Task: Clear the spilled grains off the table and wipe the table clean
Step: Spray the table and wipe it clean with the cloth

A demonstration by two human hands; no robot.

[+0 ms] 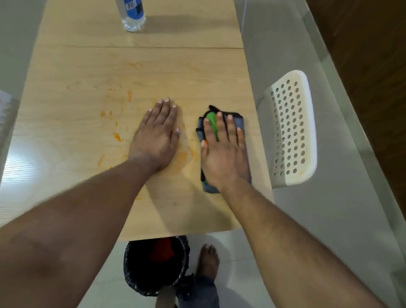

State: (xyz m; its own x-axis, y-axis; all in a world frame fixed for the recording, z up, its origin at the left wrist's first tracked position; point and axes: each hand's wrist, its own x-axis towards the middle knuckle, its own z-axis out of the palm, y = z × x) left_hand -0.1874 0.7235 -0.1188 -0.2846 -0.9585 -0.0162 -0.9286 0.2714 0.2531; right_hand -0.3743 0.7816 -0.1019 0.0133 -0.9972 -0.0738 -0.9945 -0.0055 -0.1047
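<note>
Pressing: right hand [224, 153] flat, fingers spread on folded cloth [240, 122] near the table's [81, 72] right edge; left hand [158, 134] spread, bracing, holding nothing
Risk: orange smears [118, 136] lie left; a dry pass may spread them, or flick bits past the bin [155, 264]

orange smears [117, 136] streak the light wooden table [85, 73] left of centre; a folded grey-green cloth [239, 123] lies flat, centre-right.
</note>
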